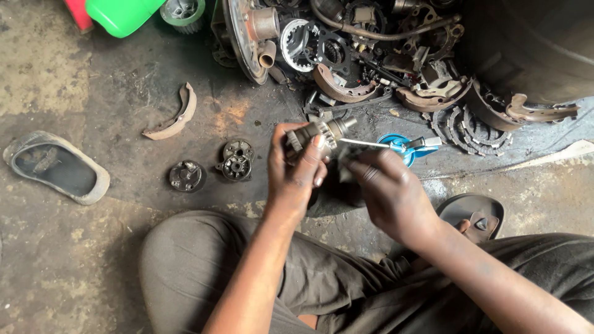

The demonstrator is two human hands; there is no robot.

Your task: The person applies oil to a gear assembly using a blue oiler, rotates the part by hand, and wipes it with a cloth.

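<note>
My left hand [296,168] grips a small greasy metal gear assembly [322,131] with a short shaft pointing right, held above the oily floor. My right hand [387,185] pinches a thin silvery metal tool [365,143] whose tip touches the assembly's side. Both forearms reach forward over my bent knees in grey trousers. Part of the assembly is hidden behind my left fingers.
Two round dark metal parts [187,176] [237,161] lie on the floor to the left, with a curved brake shoe [176,117] beyond. A heap of brake shoes, sprockets and chain pieces [383,55] fills the top. A blue cap [399,147], two sandals [55,167] [473,213] and a green container [120,13] lie around.
</note>
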